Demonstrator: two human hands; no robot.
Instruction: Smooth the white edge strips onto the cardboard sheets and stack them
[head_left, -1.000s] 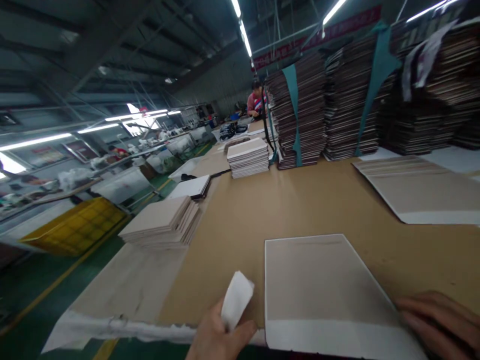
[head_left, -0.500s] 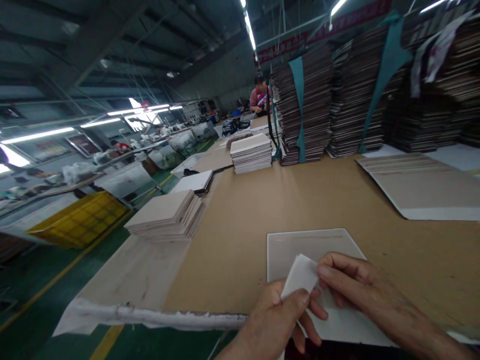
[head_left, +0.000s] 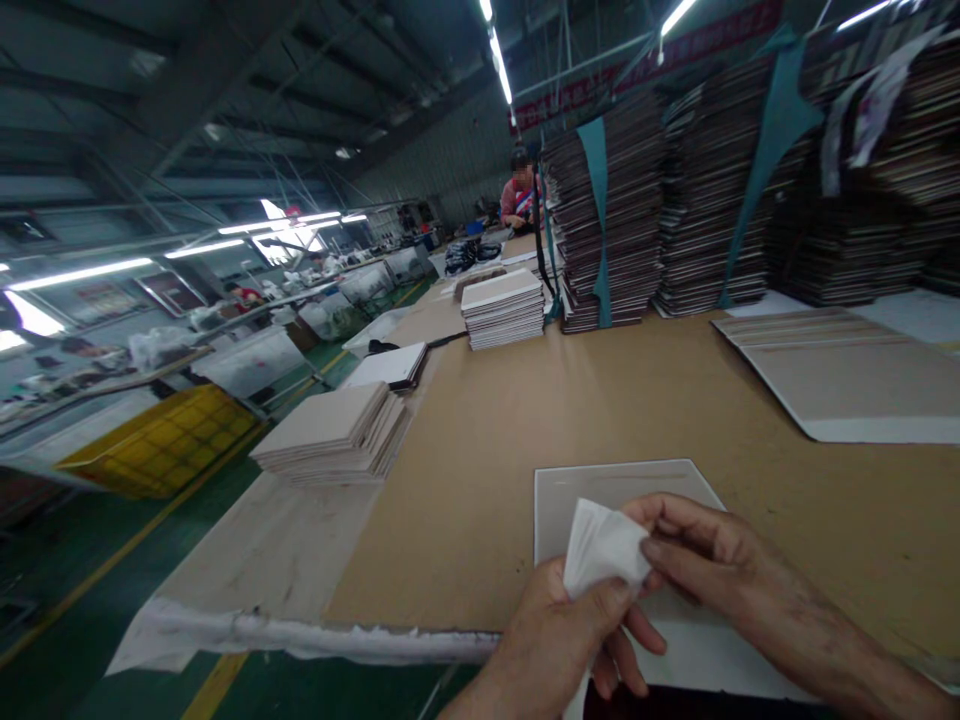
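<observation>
My left hand (head_left: 574, 625) is closed around a small wad of white sheets (head_left: 602, 548), thin like paper or cloth, with the thumb pressed on the front. At the wad's right corner, the thumb and index finger of my right hand (head_left: 697, 560) pinch an edge. The upper ends of the sheets are slightly fanned. Both hands are above a pale board (head_left: 615, 478) with a white border, which lies flat at the table's front edge. The hands cover much of its middle.
Stacks of pale panels (head_left: 322, 430) stand on the left side of the brown table top (head_left: 465, 490), with another stack (head_left: 504, 305) farther back. A larger sheet (head_left: 862, 375) lies at right. Tall piles of dark boards (head_left: 611, 215) rise behind. A co-worker (head_left: 519, 195) is at the far end.
The white wad has turned and bent, its top edges now fanning more. My right fingers have shifted slightly and pull its right corner. The boards and stacks stay put.
</observation>
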